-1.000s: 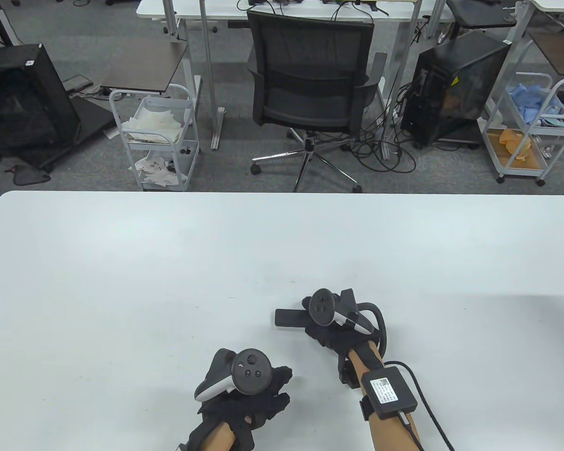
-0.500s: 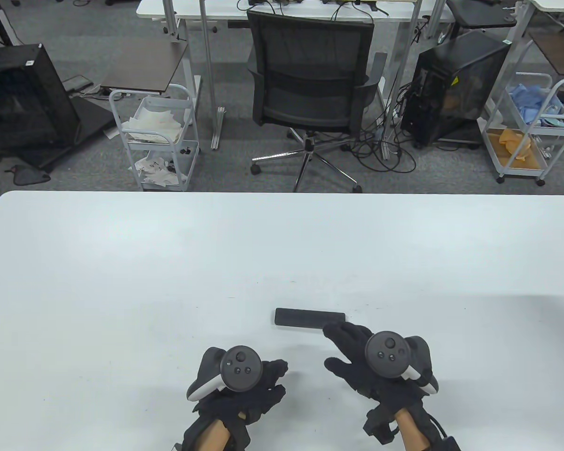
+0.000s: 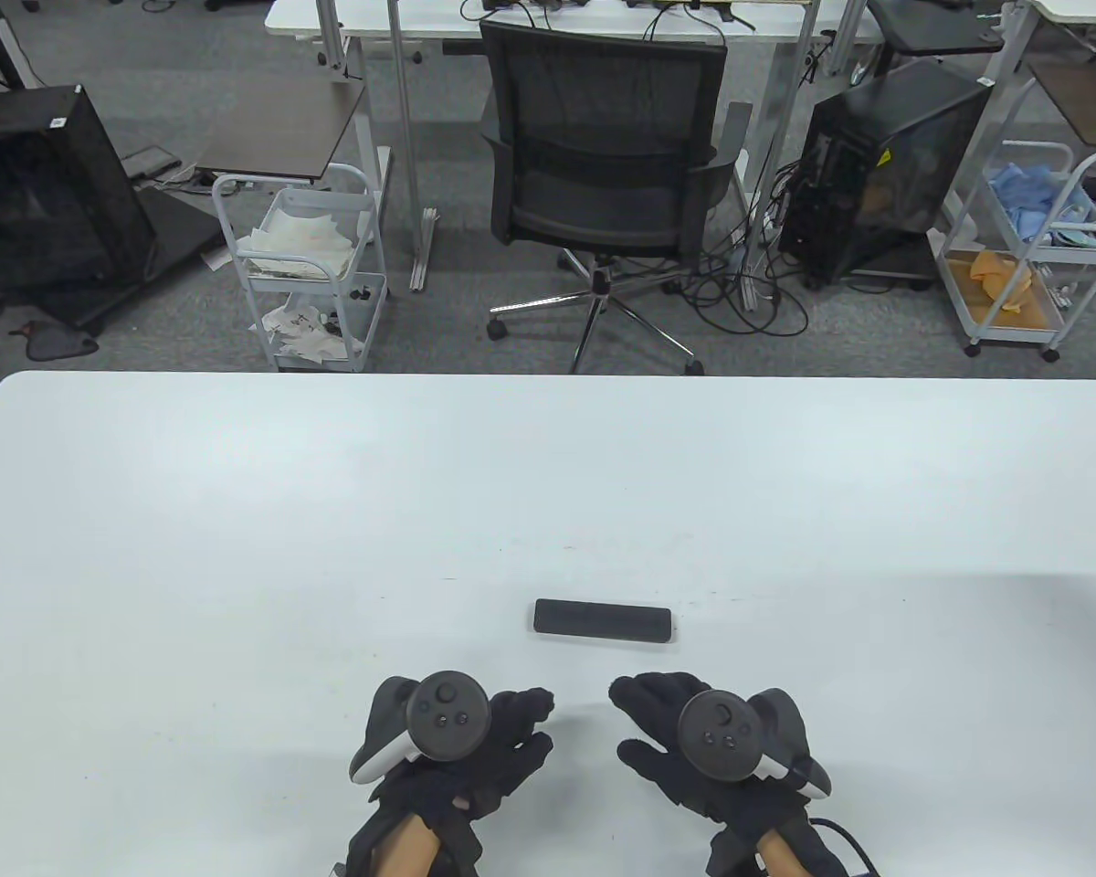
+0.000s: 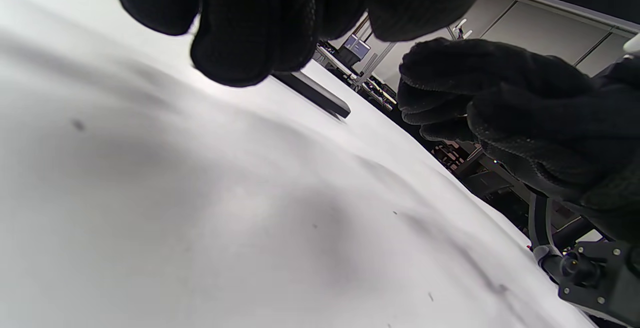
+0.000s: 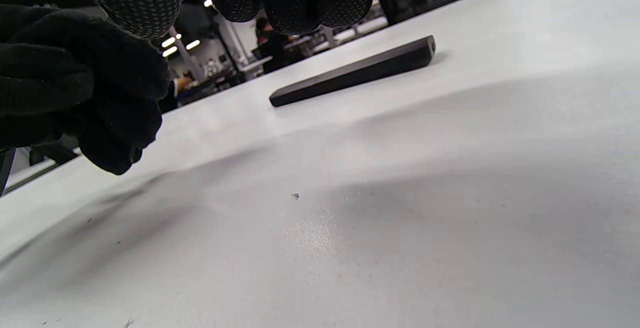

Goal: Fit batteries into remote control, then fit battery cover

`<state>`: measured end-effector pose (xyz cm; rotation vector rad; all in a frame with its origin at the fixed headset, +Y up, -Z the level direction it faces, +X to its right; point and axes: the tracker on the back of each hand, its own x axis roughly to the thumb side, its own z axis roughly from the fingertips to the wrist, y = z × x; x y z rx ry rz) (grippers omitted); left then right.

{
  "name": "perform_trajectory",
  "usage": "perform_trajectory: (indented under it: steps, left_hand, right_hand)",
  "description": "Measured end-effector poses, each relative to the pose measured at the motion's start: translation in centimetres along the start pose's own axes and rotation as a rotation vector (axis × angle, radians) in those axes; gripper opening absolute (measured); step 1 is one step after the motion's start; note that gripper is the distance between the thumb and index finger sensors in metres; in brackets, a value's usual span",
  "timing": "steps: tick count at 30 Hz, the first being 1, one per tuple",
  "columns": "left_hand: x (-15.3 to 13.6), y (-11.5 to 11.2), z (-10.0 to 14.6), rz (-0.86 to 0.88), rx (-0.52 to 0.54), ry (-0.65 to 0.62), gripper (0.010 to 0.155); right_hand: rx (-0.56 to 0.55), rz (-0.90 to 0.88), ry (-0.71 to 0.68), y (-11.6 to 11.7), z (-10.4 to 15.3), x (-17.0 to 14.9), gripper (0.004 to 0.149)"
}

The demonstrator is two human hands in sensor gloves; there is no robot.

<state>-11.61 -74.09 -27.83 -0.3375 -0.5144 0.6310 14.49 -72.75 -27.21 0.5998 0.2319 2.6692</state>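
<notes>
The right hand has been withdrawn from the slim black rectangular plastic remote control, left flat at lower centre, with both hands, including the left hand, loosely open and empty, suggesting completion.

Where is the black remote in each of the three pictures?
Table view: the remote lies flat on the white table, just beyond both hands.
Left wrist view: it shows as a dark bar upper middle, partly behind the left hand's fingers.
Right wrist view: a long dark bar upper middle, lying alone.
Shared landmark: the white table.
</notes>
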Motion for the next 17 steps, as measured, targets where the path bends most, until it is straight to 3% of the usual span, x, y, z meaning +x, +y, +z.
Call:
perform_trajectory:
  steps: [17]
  left_hand:
    - [-0.58,-0.10,0.14,0.031,-0.048,0.035,0.057]
  right_hand:
    - [0.022,0.022,0.002,0.25,-0.23,0.26,0.064]
